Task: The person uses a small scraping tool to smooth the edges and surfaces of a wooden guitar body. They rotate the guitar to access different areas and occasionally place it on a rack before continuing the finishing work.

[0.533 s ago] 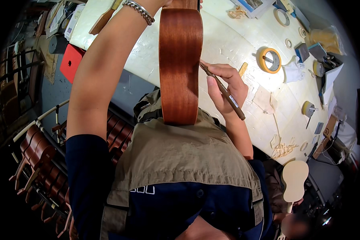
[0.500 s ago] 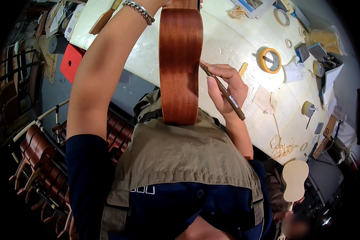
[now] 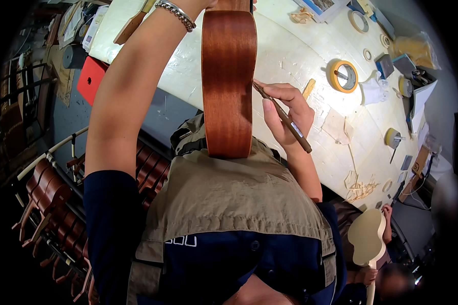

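Note:
A brown wooden ukulele body [image 3: 228, 76] stands edge-on in front of me, its curved side toward me and its lower end against my olive apron [image 3: 234, 188]. At the top edge my left hand [image 3: 210, 4] is mostly cut off; the bits of it showing on both sides of the ukulele's neck look closed round it. My right hand [image 3: 295, 112] pinches a brown pen [image 3: 286, 120] between thumb and fingers, just right of the body. The pen's tip meets the ukulele's right edge near its waist; whether it touches is hard to tell.
On the pale worktable [image 3: 290, 51] lie a yellow tape roll [image 3: 343, 76], wood shavings [image 3: 360, 188] and a white cloth [image 3: 373, 90]. Several brown instruments [image 3: 51, 188] hang on a rack at left. Another person holds a pale instrument body [image 3: 366, 236] at lower right.
The ukulele and pen have shifted very slightly left; my grip looks the same. At lower right, the other person's pale instrument body has tilted and moved lower, and their hand shows beside it.

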Motion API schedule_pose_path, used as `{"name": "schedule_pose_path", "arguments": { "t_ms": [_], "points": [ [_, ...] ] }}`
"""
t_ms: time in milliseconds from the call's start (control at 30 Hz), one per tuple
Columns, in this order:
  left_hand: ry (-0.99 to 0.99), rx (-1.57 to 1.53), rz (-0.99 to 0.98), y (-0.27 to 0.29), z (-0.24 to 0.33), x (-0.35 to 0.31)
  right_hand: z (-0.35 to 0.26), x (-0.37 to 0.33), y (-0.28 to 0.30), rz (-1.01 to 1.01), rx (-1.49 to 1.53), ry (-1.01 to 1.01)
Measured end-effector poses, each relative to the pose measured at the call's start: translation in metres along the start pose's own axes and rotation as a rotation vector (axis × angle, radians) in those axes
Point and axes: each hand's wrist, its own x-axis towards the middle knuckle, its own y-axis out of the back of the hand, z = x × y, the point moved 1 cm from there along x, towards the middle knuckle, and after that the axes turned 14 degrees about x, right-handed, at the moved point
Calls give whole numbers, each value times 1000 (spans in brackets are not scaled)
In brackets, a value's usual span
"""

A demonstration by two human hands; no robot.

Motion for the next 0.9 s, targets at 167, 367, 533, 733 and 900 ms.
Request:
{"name": "schedule_pose_path", "arguments": {
  "t_ms": [167, 367, 533, 733, 900],
  "points": [
    [-12, -19, -17, 1, 1, 4, -3, -9, 6, 64, 89, -52],
    [-194, -79, 26, 21, 16, -13, -19, 14, 26, 176, 167, -31],
    [-573, 3, 11, 18, 35, -64, -48, 71, 35, 243, 469, 12],
    [-689, -60, -123, 0, 36, -98, -83, 124, 32, 50, 557, -96],
    [-684, -181, -295, -4, 30, -114, -95, 130, 36, 180, 500, -19]
  ]
}}
